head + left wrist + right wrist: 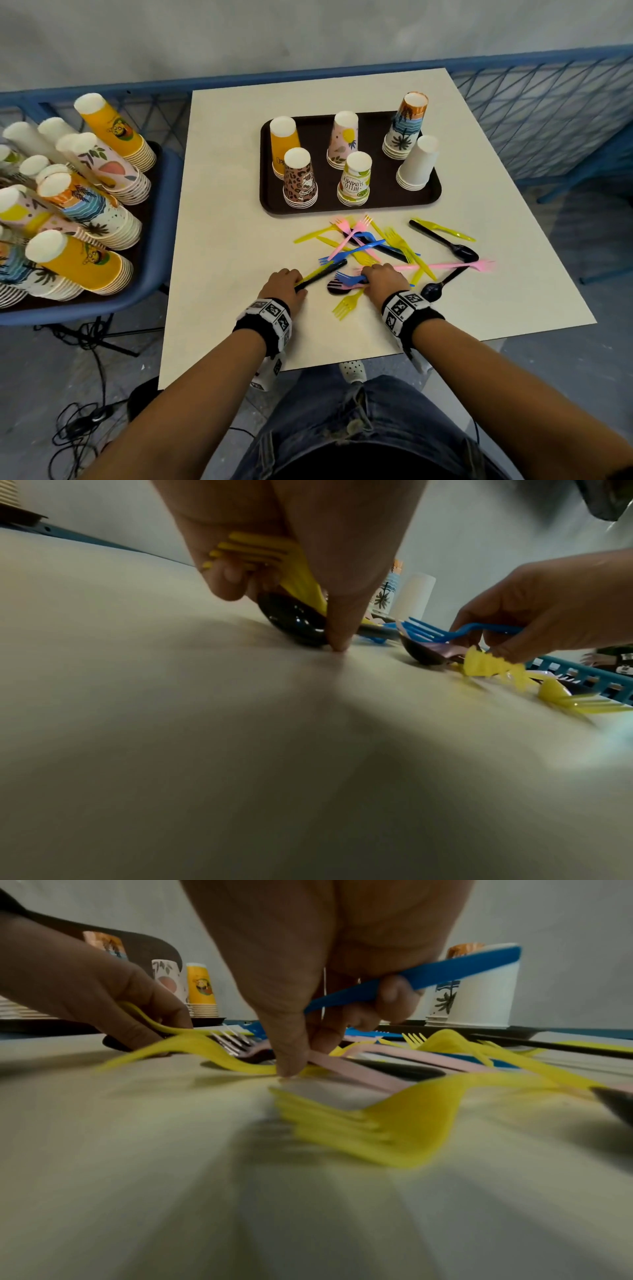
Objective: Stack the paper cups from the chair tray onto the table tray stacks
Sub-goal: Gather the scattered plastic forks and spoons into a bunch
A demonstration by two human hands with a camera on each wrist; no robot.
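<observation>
Hands in the cutlery, cups untouched

Cups (85,192) sit far left of the table (219,212), upside down in tall leaning stacks on a dark tray (150,192) carried by a blue chair (161,260). None of them is in a hand.

Left hand (282,281), on the table's near part, left of the cutlery heap: fingers curled round a yellow fork (274,561) and a black spoon (294,620). From the left wrist, the fork's tines stick out past the fingers, the spoon bowl rests on the table, and one fingertip (337,645) touches the tabletop.

Right hand (383,277), just right of the left hand and well into the heap: fingers clenched on a blue fork (428,980), handle angled up in the right wrist view. Its thumb (291,1053) presses down onto a pink handle (359,1069) lying on the table. A loose yellow fork (347,303) lies between the wrists.

Heap (387,246) spreads across the table's middle toward its right edge: yellow, pink, blue and black forks, spoons and knives, crossed over one another.

Table tray (433,186), dark, lies beyond the heap on the far half. Six short upturned cup stacks stand on it: orange (284,144), leopard print (299,178), pink (344,140), "Hello Summer" (356,178), palm print (406,126), plain white (419,162).
</observation>
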